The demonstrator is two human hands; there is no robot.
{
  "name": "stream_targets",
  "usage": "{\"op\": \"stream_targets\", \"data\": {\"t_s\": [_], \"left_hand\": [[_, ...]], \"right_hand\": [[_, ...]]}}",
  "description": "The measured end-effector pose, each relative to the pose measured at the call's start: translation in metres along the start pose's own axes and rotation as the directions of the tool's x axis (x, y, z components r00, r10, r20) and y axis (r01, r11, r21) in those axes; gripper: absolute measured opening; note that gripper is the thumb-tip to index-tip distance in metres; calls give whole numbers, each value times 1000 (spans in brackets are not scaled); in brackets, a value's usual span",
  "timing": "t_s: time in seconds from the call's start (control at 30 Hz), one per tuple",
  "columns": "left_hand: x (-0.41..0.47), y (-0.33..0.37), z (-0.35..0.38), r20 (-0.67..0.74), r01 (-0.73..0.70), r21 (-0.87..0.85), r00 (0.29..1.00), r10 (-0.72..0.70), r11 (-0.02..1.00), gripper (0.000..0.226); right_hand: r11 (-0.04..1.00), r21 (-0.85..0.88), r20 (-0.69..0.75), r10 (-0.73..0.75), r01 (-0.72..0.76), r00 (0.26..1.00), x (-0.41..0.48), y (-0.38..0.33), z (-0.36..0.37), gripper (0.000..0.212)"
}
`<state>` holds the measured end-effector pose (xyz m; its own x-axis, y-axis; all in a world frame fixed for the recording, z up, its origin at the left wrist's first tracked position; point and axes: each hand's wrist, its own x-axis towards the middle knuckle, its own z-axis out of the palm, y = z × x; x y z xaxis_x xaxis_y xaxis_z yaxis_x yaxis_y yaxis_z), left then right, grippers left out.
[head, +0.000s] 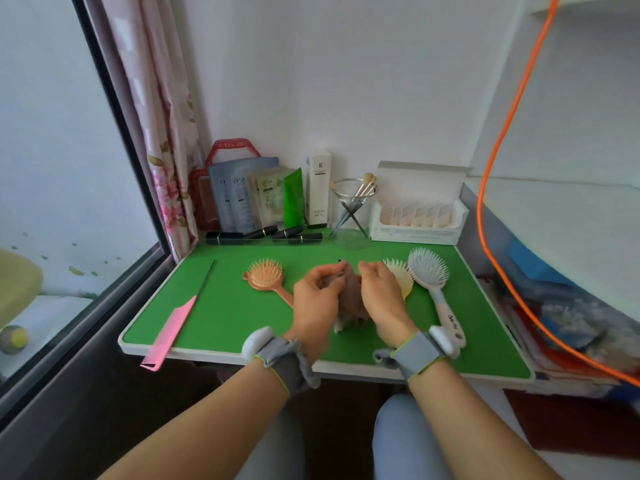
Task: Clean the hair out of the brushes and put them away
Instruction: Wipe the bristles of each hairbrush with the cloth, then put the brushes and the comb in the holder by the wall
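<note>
1. Three hairbrushes are lying bristles-up on the green tabletop [225, 306]. A peach round brush [266, 277] is lying left of the hands, its handle running toward the left hand. A yellow brush [403, 277] is sitting just behind the right hand, partly hidden. A pale blue-white brush [429, 271] is lying just beside it on the right, handle pointing at the near edge.
2. A soft brownish-grey thing [350, 303] is hanging between the hands down to the tabletop; it is too blurred to tell what it is.
3. The left hand [317, 296] is curling its fingers and pinching the thing's top edge, back of the hand facing up.
4. The right hand [379, 292] is mirroring it, fingertips pinching the same top edge, the two hands nearly touching.
5. Both forearms are reaching forward over the near edge, each wearing a grey wristband [284, 358] with a white unit.
6. A pink tail comb [173, 327] is lying at the left, overhanging the near edge.
7. Along the back wall, sachets [239, 195], a green tube [293, 199], a tall white carton [319, 188], black lipstick tubes [263, 233], a glass holder [353, 202] with makeup brushes and an open white box [419, 216] are standing.
8. A floral curtain [162, 133] is hanging by the window at left; an orange cable [502, 133] is looping down at right.
</note>
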<state>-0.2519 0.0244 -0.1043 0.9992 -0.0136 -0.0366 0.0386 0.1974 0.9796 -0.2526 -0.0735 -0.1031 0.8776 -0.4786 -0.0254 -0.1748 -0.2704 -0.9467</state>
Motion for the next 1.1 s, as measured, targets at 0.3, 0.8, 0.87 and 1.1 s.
{"op": "stream_targets", "data": {"t_s": [0.3,0.8,0.87,1.1], "left_hand": [[7,26,11,-36,9,-103,999,-12,995,11],[5,26,6,169,-321,454,947,273,832,38],[0,23,8,285,-437,512,898,334,740,37],[3,23,12,252,-409,504,912,323,761,4]], "right_hand": [[978,209,73,7,-22,997,4,-6,-20,18],[954,298,-36,-24,34,999,10,-21,-39,11],[955,295,-80,-15,38,997,14,-23,-39,9],[925,379,52,-4,-16,999,13,-27,-38,24]]}}
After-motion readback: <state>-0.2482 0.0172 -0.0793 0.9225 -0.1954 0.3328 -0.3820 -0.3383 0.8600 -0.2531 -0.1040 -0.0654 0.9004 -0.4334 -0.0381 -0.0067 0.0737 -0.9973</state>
